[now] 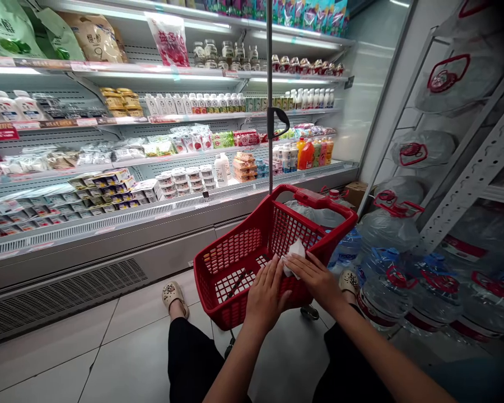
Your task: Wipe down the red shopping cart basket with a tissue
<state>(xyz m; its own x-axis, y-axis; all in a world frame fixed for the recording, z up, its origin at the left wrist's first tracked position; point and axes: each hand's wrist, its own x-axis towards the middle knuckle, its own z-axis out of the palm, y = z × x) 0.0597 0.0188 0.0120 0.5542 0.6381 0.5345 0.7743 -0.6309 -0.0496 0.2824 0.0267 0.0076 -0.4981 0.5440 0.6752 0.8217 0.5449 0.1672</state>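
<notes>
A red shopping basket cart (pixel 243 249) with lattice walls stands between my feet, its handle at the far right. My right hand (pixel 315 274) presses a crumpled white tissue (pixel 296 252) against the near side of the cart, fingers closed over it. Beside it, my left hand (pixel 266 294) rests on the near rim with fingers stretched out and thumb apart; its fingertips reach the tissue's left edge. Part of the tissue is hidden under my right fingers.
A refrigerated display case (pixel 151 224) with dairy and drinks runs along the far side. Large water bottles (pixel 386 296) crowd the right, near a white metal rack (pixel 474 168). A grey pole (pixel 270 84) with a black loop rises behind the cart. Tiled floor (pixel 130 352) lies at left.
</notes>
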